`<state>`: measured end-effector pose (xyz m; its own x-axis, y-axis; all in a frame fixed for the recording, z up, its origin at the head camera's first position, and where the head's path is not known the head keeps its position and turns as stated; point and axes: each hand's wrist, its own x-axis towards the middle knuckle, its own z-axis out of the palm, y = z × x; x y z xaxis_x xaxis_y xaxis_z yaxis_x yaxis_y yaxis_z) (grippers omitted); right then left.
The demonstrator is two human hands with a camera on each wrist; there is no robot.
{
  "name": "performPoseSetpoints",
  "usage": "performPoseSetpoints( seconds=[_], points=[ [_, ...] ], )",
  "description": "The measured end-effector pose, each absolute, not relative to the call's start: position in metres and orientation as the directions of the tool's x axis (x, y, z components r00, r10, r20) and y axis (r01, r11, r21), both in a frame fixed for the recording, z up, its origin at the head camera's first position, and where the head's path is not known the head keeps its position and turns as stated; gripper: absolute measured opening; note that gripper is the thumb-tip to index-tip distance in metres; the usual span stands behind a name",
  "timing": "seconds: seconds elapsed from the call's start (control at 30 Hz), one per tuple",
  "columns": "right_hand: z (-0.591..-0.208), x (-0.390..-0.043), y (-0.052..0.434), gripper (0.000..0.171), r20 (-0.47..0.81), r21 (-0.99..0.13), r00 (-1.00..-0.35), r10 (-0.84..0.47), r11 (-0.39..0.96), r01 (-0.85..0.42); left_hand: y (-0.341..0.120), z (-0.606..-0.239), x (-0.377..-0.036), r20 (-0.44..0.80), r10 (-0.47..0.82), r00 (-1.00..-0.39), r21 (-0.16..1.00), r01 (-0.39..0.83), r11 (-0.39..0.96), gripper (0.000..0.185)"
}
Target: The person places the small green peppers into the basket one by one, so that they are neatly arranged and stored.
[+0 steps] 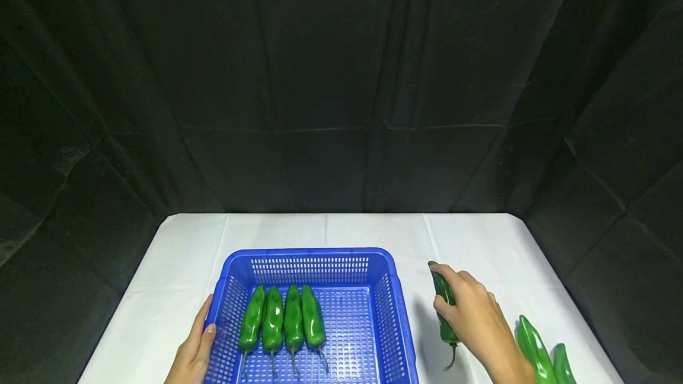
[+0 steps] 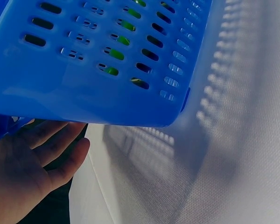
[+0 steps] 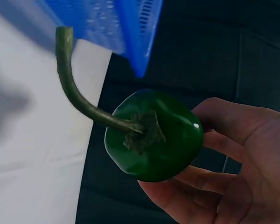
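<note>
A blue perforated basket (image 1: 384, 265) stands on the white table and holds several green peppers (image 1: 283, 319) side by side in its left half. My left hand (image 1: 194, 351) rests with straight fingers against the basket's left wall (image 2: 98, 93); its thumb (image 2: 67, 161) lies just below the rim. My right hand (image 1: 475, 316) grips a green pepper (image 1: 444, 307) right of the basket, stem toward me. In the right wrist view that pepper (image 3: 154, 135) with its curved stem (image 3: 72, 88) sits in my curled fingers (image 3: 214, 142).
Two more green peppers (image 1: 533, 348) lie on the table (image 1: 277, 230) at the near right, close to my right forearm. Black cloth surrounds the table on all sides. The right half of the basket floor is bare.
</note>
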<state>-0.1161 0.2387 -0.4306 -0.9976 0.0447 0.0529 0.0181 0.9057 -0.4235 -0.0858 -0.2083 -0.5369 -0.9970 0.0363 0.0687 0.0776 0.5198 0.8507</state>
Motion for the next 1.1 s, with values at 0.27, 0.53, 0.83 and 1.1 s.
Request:
performPoseSetpoints(
  seconds=[0.27, 0.53, 0.83, 1.1],
  points=[
    [-0.423, -0.123, 0.217, 0.047, 0.061, -0.473, -0.998, 0.026, 0.881, -0.005, -0.209, -0.536, -0.087, 0.067, 0.039, -0.997, 0.852, 0.078, 0.518, 0.052],
    [-0.419, -0.126, 0.198, 0.045, 0.122, -0.503, -0.992, -0.031, 0.86, -0.089, -0.209, -0.539, -0.086, 0.074, 0.035, -0.997, 0.853, 0.082, 0.515, 0.052],
    [-0.416, -0.13, 0.178, 0.045, 0.135, -0.535, -0.989, -0.064, 0.835, -0.127, -0.211, -0.536, -0.088, 0.039, 0.027, -0.999, 0.861, 0.047, 0.506, 0.052],
    [-0.416, -0.135, 0.161, 0.047, 0.133, -0.537, -0.984, -0.12, 0.826, -0.174, -0.211, -0.536, -0.088, 0.018, 0.03, -0.999, 0.862, 0.031, 0.505, 0.052]
  ],
)
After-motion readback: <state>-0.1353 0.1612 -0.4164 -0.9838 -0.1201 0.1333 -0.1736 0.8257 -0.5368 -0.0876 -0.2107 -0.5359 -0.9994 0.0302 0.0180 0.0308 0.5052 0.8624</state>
